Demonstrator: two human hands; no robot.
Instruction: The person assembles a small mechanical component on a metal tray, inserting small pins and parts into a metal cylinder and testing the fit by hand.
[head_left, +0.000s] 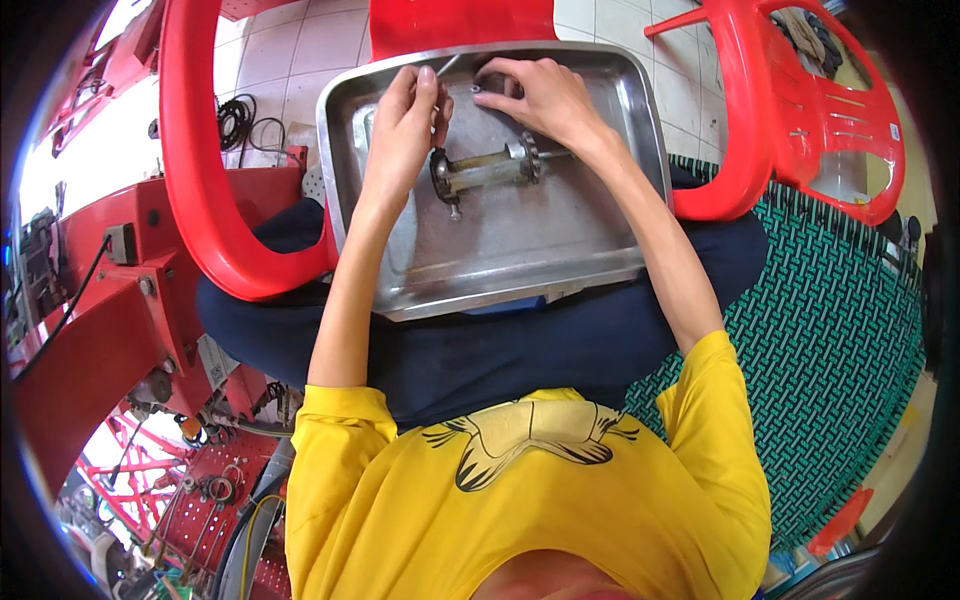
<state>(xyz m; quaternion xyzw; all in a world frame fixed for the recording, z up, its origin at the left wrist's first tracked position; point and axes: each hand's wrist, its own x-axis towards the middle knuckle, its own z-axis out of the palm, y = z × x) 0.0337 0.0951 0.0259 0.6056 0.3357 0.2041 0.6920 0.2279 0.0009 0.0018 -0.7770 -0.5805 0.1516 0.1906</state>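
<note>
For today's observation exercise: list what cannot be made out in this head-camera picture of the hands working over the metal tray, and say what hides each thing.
- Small part at the right hand fingertips: too small to identify.
- Thin metal piece in the left hand: mostly covered by its fingers.
- Left end of the spool-like metal part: partly behind the left hand.
- Metal tray near edge: its support is hidden by the lap.

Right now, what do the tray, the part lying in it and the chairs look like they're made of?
Tray: metal, probably steel; dull grey sheen, scuffs, dents. Part: metal too; silvery shaft, darker toothed ends, possibly greasy. Chairs: glossy moulded red plastic, by their smooth curved shine.
</note>
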